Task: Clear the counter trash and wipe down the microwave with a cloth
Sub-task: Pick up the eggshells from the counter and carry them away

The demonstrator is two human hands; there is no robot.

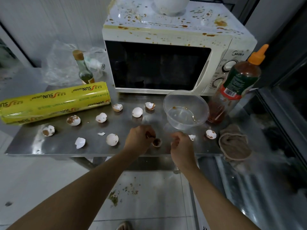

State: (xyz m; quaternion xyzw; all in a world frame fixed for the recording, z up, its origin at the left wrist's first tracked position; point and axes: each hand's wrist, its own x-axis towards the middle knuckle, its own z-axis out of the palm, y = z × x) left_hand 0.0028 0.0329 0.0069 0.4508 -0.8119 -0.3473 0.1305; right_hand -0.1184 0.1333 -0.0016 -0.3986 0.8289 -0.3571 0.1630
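Head view. We note a steel tabletop (93, 147) carrying a microwave (167, 52) at the rear, its top and front spattered with brown stains. A white bowl (171, 4) stands on the microwave's top. Eggshells lie scattered over the tabletop, among them one at the left edge (48, 130), one near the middle (112, 139) and one at the right (211, 134).

The left hand (138, 140) has its grip curled, fingertips pinching a brown-stained shell (157, 142) near the front edge. The right hand (180, 143) is just beside it, fingers curled inward; we cannot tell whether its grip holds anything. A small white fragment (192, 137) lies just beyond its knuckles.

A clear plastic bowl (186, 109) with brown smears sits tilted in front of the microwave door. A sauce bottle (235, 85) with an orange cap leans at the right, next to the microwave. A beige cloth (234, 142) lies crumpled at the tabletop's right front corner.

At the left lie a yellow wrap roll (54, 102), a small glass bottle (83, 68) with a cork stopper, and a clear plastic bag (61, 63) behind it. Debris is on the floor (149, 196) below.
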